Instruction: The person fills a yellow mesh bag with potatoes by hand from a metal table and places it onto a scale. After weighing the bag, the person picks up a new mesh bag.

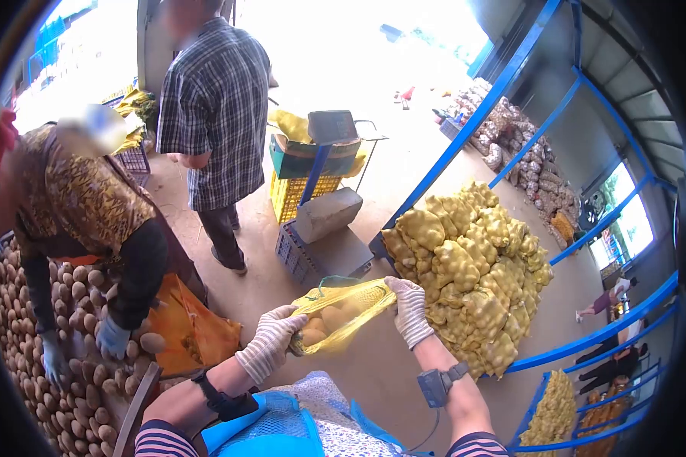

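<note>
The left hand in its striped glove covers the near end of the yellow mesh bag, so the grip there is hidden. The potato pile runs off the frame's left edge. Bright glare washes out the doorway.

- Two gloved hands, left hand and right hand, both gripping one yellow mesh bag of potatoes.
- Two co-workers left of the left hand: one bending, one standing.
- One platform scale beyond the hands.
- One large heap of filled bags right of the right hand.
- One orange bag left of the left hand.
</note>
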The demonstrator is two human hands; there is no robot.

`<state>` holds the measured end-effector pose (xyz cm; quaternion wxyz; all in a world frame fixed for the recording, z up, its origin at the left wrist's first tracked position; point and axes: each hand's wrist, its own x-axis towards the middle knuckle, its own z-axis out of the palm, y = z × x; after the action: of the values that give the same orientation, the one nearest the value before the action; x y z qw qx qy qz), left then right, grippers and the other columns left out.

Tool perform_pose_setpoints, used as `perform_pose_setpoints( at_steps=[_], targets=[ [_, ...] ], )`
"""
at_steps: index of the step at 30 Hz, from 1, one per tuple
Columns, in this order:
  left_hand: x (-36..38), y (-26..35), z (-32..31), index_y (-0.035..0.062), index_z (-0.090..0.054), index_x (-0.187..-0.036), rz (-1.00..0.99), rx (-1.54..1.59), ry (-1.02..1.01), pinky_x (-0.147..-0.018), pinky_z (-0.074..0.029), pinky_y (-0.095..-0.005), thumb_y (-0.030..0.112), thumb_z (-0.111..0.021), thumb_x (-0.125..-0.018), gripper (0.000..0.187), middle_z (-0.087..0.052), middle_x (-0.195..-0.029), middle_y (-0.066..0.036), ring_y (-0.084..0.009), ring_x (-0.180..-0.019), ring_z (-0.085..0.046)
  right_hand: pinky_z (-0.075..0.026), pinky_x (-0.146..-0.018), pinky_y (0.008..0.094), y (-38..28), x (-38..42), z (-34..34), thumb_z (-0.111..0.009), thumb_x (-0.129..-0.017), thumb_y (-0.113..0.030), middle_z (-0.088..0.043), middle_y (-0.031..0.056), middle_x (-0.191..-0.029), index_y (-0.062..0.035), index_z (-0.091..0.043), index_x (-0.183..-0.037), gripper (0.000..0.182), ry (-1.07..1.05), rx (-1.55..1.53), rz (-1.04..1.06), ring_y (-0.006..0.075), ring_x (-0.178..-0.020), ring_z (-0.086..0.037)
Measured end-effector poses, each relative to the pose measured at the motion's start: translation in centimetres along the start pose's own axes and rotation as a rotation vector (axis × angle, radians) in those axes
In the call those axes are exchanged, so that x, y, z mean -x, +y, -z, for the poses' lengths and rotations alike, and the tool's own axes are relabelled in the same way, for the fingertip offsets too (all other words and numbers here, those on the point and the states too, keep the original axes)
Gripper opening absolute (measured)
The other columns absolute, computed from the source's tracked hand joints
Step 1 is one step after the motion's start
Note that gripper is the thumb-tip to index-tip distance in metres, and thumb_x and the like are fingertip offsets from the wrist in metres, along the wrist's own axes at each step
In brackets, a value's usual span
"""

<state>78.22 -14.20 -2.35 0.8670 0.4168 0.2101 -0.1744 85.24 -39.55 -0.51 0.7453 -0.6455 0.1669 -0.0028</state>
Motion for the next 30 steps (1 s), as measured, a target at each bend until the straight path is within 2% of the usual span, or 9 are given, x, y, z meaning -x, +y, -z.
perform_pose_setpoints(
  at_steps=[2, 4, 7, 13, 15, 22, 24, 28, 30],
  targets=[
    [-5.3, -0.9, -0.9, 0.0014, -0.061, -0.111, 0.010, -0.074, -0.007, -0.038, -0.051, -0.0296, 0.007, -0.066, -0.084, 0.027, -0.066, -0.076, -0.006, -0.0148, -0.051, -0.061, -0.032, -0.039, 0.0218, 0.4, -5.8, 0.0, -0.075, -0.078, -0.020, -0.061, -0.0026, -0.065, -0.0115, -0.065, -0.076, 0.013, 0.044, -0.040, 0.013, 0.0061, -0.045, -0.047],
    [-9.6, -1.2, -3.3, 0.0029, -0.060, -0.112, 0.004, -0.118, 0.020, -0.037, -0.050, -0.0297, 0.006, -0.065, -0.085, 0.028, -0.065, -0.076, -0.006, -0.0143, -0.050, -0.060, -0.033, -0.038, 0.0223, 1.1, -11.7, 0.4, -0.075, -0.077, -0.019, -0.060, -0.0018, -0.064, -0.0120, -0.065, -0.076, 0.013, 0.028, -0.046, 0.006, 0.0074, -0.044, -0.047],
    [-16.4, -2.4, -6.6, 0.0037, -0.060, -0.113, 0.023, -0.133, 0.043, -0.037, -0.047, -0.0286, 0.007, -0.065, -0.084, 0.030, -0.064, -0.075, -0.006, -0.0141, -0.048, -0.057, -0.044, -0.060, 0.0260, 3.3, -21.1, 1.8, -0.075, -0.075, -0.016, -0.060, -0.0010, -0.073, -0.0065, -0.065, -0.079, 0.014, 0.063, -0.047, -0.068, 0.0098, -0.063, -0.053],
    [-30.1, -6.5, -9.9, 0.0045, -0.060, -0.113, 0.383, -0.011, 0.176, -0.036, -0.037, -0.0264, 0.004, -0.057, -0.088, 0.025, -0.053, -0.062, -0.005, -0.0129, -0.041, -0.043, -0.036, -0.039, 0.0241, 8.0, -36.9, 4.3, -0.074, -0.077, -0.018, -0.058, 0.0012, -0.064, -0.0082, -0.063, -0.077, 0.015, 0.004, 0.045, -0.298, 0.0100, -0.043, -0.047],
    [-33.6, -6.0, -12.2, 0.0082, -0.058, -0.117, 0.402, -0.014, 0.303, -0.038, -0.032, -0.0250, 0.008, -0.057, -0.089, 0.029, -0.044, -0.060, -0.001, -0.0086, -0.042, -0.036, -0.034, -0.036, 0.0239, 8.7, -41.6, 4.5, -0.073, -0.079, -0.021, -0.058, 0.0011, -0.062, -0.0080, -0.062, -0.078, 0.017, -0.012, 0.106, -0.360, 0.0104, -0.041, -0.046],
    [-47.7, -5.3, -12.4, 0.0108, -0.061, -0.111, 0.286, 0.251, 0.478, -0.038, -0.036, -0.0266, 0.010, -0.058, -0.089, 0.022, -0.049, -0.062, -0.001, -0.0090, -0.039, -0.037, -0.040, -0.042, 0.0207, 13.1, -57.8, 1.2, -0.072, -0.081, -0.023, -0.054, -0.0002, -0.064, -0.0074, -0.059, -0.083, 0.020, -0.248, 0.291, -0.479, 0.0079, -0.046, -0.046],
    [-51.1, -3.4, -13.0, 0.0097, -0.052, -0.117, 0.269, 0.268, 0.626, -0.038, -0.038, -0.0286, 0.006, -0.050, -0.092, 0.026, -0.046, -0.060, 0.000, -0.0081, -0.041, -0.039, -0.041, -0.044, 0.0205, 16.5, -60.9, 1.3, -0.070, -0.083, -0.021, -0.055, -0.0005, -0.067, -0.0073, -0.059, -0.086, 0.018, -0.385, 0.373, -0.428, 0.0079, -0.049, -0.048],
    [-54.3, -4.5, -9.9, 0.0086, -0.051, -0.109, 0.220, 0.331, 0.585, -0.037, -0.039, -0.0291, 0.012, -0.054, -0.092, 0.017, -0.045, -0.060, 0.002, -0.0084, -0.043, -0.040, -0.042, -0.046, 0.0222, 18.5, -63.4, 0.5, -0.068, -0.084, -0.019, -0.059, 0.0008, -0.071, -0.0050, -0.061, -0.088, 0.016, -0.385, 0.521, -0.346, 0.0078, -0.052, -0.050],
    [-52.7, -3.4, -10.4, 0.0083, -0.051, -0.113, 0.209, 0.287, 0.550, -0.039, -0.040, -0.0294, 0.015, -0.056, -0.092, 0.022, -0.046, -0.062, 0.001, -0.0082, -0.044, -0.042, -0.046, -0.052, 0.0273, 18.9, -64.4, 0.3, -0.066, -0.085, -0.020, -0.063, 0.0040, -0.076, -0.0032, -0.063, -0.092, 0.019, -0.466, 0.861, -0.139, 0.0089, -0.056, -0.053]
  ],
)
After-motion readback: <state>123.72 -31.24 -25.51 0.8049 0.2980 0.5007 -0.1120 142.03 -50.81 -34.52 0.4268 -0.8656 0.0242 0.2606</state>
